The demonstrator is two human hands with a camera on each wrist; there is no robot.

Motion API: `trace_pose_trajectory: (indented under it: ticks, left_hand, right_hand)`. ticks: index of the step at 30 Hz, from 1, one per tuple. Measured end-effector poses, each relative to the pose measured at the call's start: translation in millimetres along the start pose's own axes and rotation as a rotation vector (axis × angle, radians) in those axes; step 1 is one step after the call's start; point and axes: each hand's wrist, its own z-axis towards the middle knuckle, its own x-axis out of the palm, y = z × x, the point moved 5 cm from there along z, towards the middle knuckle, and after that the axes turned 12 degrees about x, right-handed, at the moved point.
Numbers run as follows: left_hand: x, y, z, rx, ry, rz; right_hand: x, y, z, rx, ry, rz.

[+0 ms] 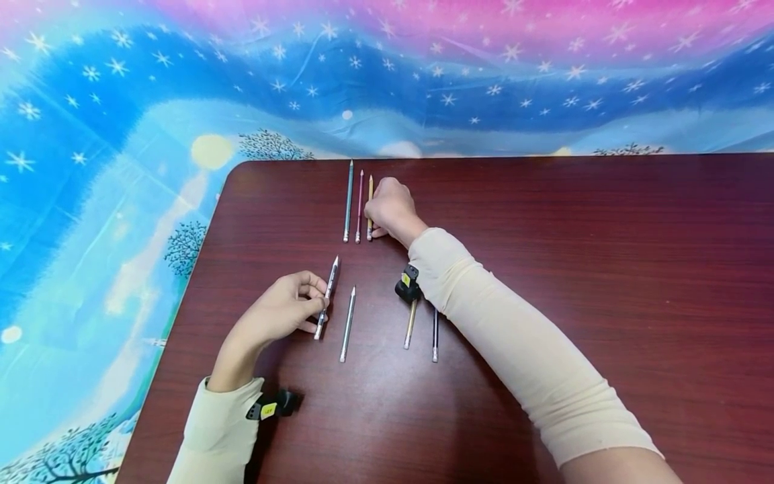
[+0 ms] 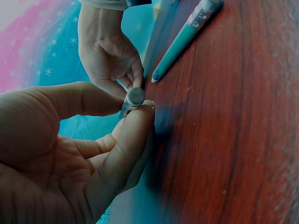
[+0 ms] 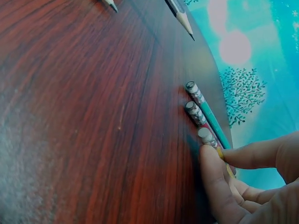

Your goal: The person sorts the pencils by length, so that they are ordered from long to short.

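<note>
My left hand pinches a silvery patterned pencil between thumb and fingers, tip pointing away from me. In the left wrist view its round end faces the camera. Farther up the table, my right hand pinches a yellow pencil near its eraser end, as the right wrist view shows. To its left lie a pink-red pencil and a teal pencil, roughly parallel, eraser ends towards me. Just right of the left hand, a pale green pencil lies on the table.
A gold pencil and a black pencil lie partly hidden under the right forearm and its wrist camera. The dark red wooden table ends at the back against a snowflake-printed cloth, which also hangs along the left edge.
</note>
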Motion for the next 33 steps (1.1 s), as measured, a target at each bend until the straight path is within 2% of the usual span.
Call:
trace_pose_trajectory:
  ticks: [5, 18, 33]
  left_hand:
    - [-0.2, 0.8, 0.3, -0.003, -0.001, -0.002]
    - [-1.1, 2.1, 1.2, -0.006, -0.001, -0.009]
    - [-2.0, 1.9, 0.8, -0.010, 0.004, -0.017]
  right_hand:
    - [0, -1, 1.0, -0.007, -0.015, 0.002]
    - [-2, -9, 0.6, -0.040, 0.070, 0.130]
    - [-2, -12, 2.1, -0.048, 0.099, 0.193]
